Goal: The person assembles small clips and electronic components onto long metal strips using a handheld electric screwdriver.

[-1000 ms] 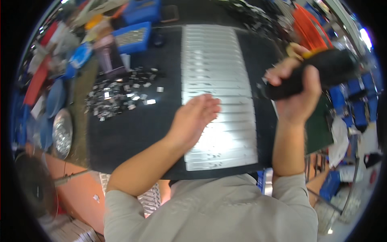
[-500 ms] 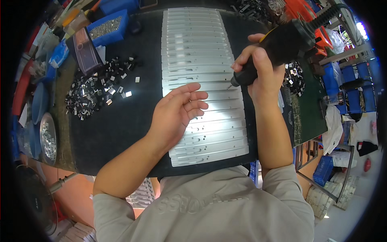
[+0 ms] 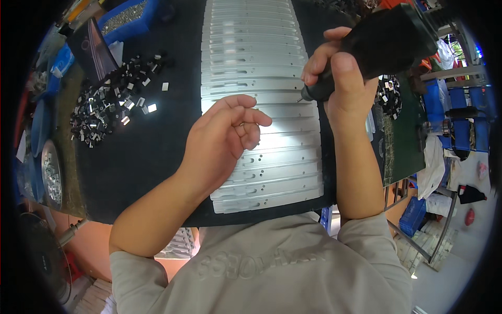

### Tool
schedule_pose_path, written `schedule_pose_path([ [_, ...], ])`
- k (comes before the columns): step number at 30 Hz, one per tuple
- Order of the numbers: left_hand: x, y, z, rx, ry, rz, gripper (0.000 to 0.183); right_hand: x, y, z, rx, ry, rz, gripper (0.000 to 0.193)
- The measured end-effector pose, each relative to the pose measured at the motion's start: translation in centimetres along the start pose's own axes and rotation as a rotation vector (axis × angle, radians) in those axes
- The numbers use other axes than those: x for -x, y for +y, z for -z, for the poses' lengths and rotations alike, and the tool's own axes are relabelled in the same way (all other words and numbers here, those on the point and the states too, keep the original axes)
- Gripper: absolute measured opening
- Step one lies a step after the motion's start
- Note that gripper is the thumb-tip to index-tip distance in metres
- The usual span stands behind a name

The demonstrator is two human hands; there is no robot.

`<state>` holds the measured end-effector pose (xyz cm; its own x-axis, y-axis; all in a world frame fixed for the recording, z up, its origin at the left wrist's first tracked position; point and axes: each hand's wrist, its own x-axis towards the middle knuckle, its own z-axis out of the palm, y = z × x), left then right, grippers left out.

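Note:
In my right hand (image 3: 348, 86) is a black electric screwdriver (image 3: 384, 49), gripped around its body and tilted down to the left. Its thin bit (image 3: 300, 100) points at the right part of a row of silver metal strips (image 3: 285, 125); whether it touches them I cannot tell. Over the strips' left part hovers my left hand (image 3: 225, 125). Its lower fingers curl toward the palm, while the upper two reach out to the right. What these fingers hold, if anything, is hidden. Small holes and slots run along the strips.
Small black and silver pieces (image 3: 107, 107) lie heaped on the black mat (image 3: 136, 167) at left, with another heap (image 3: 389, 97) at right. A blue bin (image 3: 125, 21) of small metal parts and a propped-up phone-like panel (image 3: 91, 49) stand far left. Nearer is a round dish (image 3: 52, 175).
The view has shifted slightly, and the strips appear higher and further left. My left hand's lower fingers have curled inward more. The screwdriver stays in my right hand.

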<state>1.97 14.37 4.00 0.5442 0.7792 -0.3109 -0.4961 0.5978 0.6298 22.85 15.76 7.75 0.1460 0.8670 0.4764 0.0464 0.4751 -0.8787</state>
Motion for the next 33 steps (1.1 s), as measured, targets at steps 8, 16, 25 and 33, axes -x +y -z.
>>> schedule_pose_path([
  [8,0.0,-0.7,-0.2,-0.102,-0.024,-0.006,0.029,-0.6,0.2,1.0,-0.024,-0.116,-0.049,0.062],
  [16,0.2,-0.7,-0.3,-0.026,-0.042,0.0,0.024,-3.0,-2.1,1.3,-0.166,-0.322,-0.051,0.073],
  [25,0.2,-0.4,0.2,0.061,-0.1,0.057,0.019,-2.3,-5.1,-2.7,-0.626,-0.436,0.247,0.082],
  [33,0.0,-0.9,0.9,0.077,-0.199,0.084,0.022,-2.0,-4.9,-2.3,-0.55,-0.383,0.206,0.08],
])
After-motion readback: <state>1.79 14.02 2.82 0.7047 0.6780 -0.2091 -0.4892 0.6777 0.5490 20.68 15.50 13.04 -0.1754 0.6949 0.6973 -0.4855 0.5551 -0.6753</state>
